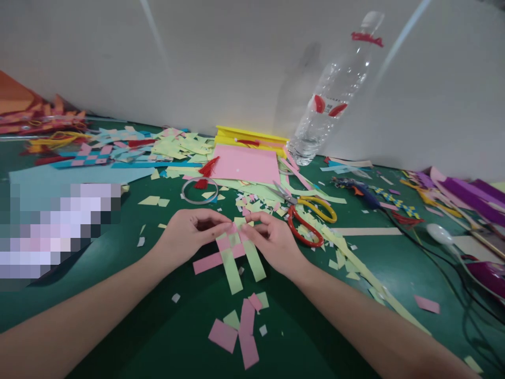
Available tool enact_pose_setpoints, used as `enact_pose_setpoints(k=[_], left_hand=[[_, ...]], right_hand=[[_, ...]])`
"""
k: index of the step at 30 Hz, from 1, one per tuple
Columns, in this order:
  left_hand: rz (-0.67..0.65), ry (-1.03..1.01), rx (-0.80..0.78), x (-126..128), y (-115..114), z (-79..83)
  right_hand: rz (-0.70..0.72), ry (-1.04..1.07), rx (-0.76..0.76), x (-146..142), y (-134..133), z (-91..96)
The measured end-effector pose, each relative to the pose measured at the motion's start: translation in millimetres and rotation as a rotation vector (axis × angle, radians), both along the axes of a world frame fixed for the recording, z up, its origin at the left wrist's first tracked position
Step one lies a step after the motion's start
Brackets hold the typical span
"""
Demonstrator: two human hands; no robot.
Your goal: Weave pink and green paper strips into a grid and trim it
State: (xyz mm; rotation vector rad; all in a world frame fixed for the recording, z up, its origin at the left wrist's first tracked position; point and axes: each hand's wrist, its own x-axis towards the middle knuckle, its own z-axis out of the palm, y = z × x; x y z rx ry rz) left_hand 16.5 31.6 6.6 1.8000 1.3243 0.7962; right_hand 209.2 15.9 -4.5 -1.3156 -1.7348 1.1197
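Between both hands is a small woven piece of pink and pale green paper strips (231,263), its loose strip ends hanging toward me. My left hand (193,231) pinches its upper left edge between thumb and fingers. From the other side, my right hand (272,239) pinches the upper right edge near a green strip. The fingertips partly cover the top of the weave. Pink and green paper offcuts (248,331) lie on the green table just below. Scissors (307,210) with one yellow and one red handle rest open beyond my right hand. A roll of tape (200,190) lies beyond my left hand.
A clear plastic bottle (331,89) leans against the grey wall. Pink paper (244,163) and a yellow folded sheet (252,138) lie at the back. Scraps spread across the middle. At right are a purple glue gun (485,276), its cable and a white plastic spoon (440,233).
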Motion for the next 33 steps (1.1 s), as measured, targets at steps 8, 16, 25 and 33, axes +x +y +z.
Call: enact_pose_setpoints(k=[8,16,25,33], left_hand=[[-0.009,-0.031,0.000,-1.2,-1.5,-2.6],[0.045,-0.093,-0.028,-1.5,0.6,-2.7],[0.080,-0.094,-0.068,-0.6,0.7,-4.3],[0.065,-0.083,-0.038,-1.1,-0.3,-3.9]], right_hand=[[0.005,0.051,-0.015,0.7,1.1,0.6],[-0.041,0.171,-0.090,2.4,3.8,-3.7],[-0.034,0.188,-0.061,1.7,5.0,-5.2],[-0.025,0.177,-0.054,2.0,4.9,-4.9]])
